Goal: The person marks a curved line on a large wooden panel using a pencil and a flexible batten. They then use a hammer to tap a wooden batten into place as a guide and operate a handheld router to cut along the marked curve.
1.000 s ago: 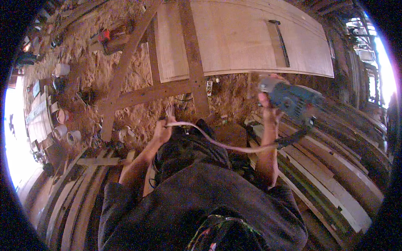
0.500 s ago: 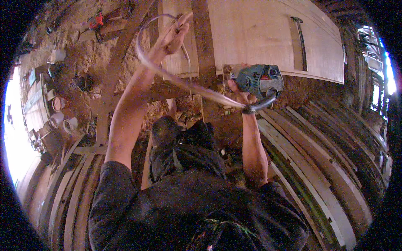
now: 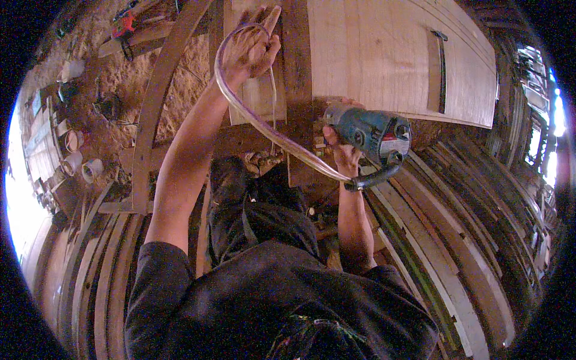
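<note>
Blue-grey power tool (image 3: 371, 133) in gripping right hand (image 3: 341, 150) — pale cord (image 3: 252, 117) looped through closed left hand (image 3: 251, 48).

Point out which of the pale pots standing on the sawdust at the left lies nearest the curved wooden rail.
The pale pot lowest in the row: it stands closest to the curved wooden rail, right of its neighbour, while the others sit farther toward the left rim.

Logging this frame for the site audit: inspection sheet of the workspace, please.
Surface: pale wood panel on a dark wood frame.
Job's things: blue power tool.
Clutter: pale round containers and a red tool on sawdust.
Grips: left hand raised, gripping the cable; right hand holding the tool.
Cables: clear cable looping from the left hand to the tool.
Surroundings: stacked curved planks.
</note>
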Demonstrator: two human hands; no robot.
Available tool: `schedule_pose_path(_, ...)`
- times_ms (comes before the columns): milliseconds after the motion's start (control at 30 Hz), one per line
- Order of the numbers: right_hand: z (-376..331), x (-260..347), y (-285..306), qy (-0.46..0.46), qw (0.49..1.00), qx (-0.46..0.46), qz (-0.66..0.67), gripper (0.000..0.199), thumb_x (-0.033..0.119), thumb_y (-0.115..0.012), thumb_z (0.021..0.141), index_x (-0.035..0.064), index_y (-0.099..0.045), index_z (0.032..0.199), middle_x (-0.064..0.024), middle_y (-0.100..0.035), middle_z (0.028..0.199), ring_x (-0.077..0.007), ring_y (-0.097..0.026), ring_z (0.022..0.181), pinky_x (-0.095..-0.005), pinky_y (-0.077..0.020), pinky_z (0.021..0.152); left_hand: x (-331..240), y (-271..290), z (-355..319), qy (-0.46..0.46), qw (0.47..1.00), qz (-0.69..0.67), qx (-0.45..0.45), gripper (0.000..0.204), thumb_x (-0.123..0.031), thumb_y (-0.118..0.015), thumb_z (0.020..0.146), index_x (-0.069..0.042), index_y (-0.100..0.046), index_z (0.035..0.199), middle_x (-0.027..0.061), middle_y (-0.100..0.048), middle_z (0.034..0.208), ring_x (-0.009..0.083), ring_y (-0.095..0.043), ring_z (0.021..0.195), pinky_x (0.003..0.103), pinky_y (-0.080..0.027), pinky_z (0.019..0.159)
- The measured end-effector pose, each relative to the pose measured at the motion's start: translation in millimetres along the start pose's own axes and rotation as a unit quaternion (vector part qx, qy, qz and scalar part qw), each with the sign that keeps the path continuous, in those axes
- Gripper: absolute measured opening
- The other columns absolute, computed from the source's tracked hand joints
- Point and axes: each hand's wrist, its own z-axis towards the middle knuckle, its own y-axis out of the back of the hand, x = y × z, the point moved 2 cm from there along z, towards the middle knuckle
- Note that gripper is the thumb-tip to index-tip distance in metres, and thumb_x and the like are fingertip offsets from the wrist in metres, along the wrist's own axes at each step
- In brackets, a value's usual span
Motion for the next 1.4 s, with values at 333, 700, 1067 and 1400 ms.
schedule_pose_path(333, 10, 16, -12, -0.015, 1.000, -0.020, 0.003, 0.085, 0.042, -0.089, 0.072, 0.0062, -0.048, 0.137, -0.0095, -0.056, 0.132, -0.0241, -0.057, 0.118, -0.0411, -0.0478, 0.103, -27, 34, -2, 0.032, 0.987, 0.153, 0.037, 0.063, -0.031, -0.050, 0.093, -0.017, -0.042, 0.155, 0.0052, -0.036, 0.163, 0.0311, -0.030, 0.151, 0.061, -0.009, 0.124)
schedule_pose_path(700, -1, -4, -12, 0.001, 1.000, -0.029, 0.001, 0.085, 0.036, -0.089, 0.073, 0.0065, -0.046, 0.140, -0.0095, -0.054, 0.136, -0.0241, -0.054, 0.124, -0.0412, -0.0460, 0.105, -18, 28, -5, -0.002, 0.985, 0.175, 0.005, 0.058, -0.032, -0.051, 0.093, -0.021, -0.051, 0.150, -0.0062, -0.033, 0.164, 0.0271, -0.023, 0.154, 0.068, -0.005, 0.121)
schedule_pose_path(1067, -8, -54, -10, 0.035, 0.986, -0.080, -0.141, 0.083, 0.033, -0.088, 0.076, 0.0082, -0.045, 0.143, -0.0086, -0.052, 0.140, -0.0249, -0.052, 0.127, -0.0425, -0.0434, 0.108, -12, 25, -2, 0.014, 0.990, 0.135, 0.041, 0.056, -0.035, -0.051, 0.093, -0.021, -0.053, 0.148, -0.0082, -0.027, 0.167, 0.0264, -0.019, 0.156, 0.070, -0.002, 0.121)
schedule_pose_path(1400, 35, 1, -30, 0.178, 0.917, 0.039, -0.354, 0.076, 0.031, -0.083, 0.081, 0.0078, -0.046, 0.143, -0.0084, -0.057, 0.136, -0.0265, -0.054, 0.124, -0.0411, -0.0442, 0.106, -11, 25, 0, -0.015, 0.991, 0.129, -0.016, 0.057, -0.032, -0.057, 0.088, -0.018, -0.059, 0.143, -0.0067, -0.036, 0.163, 0.0291, -0.028, 0.153, 0.070, -0.007, 0.120)
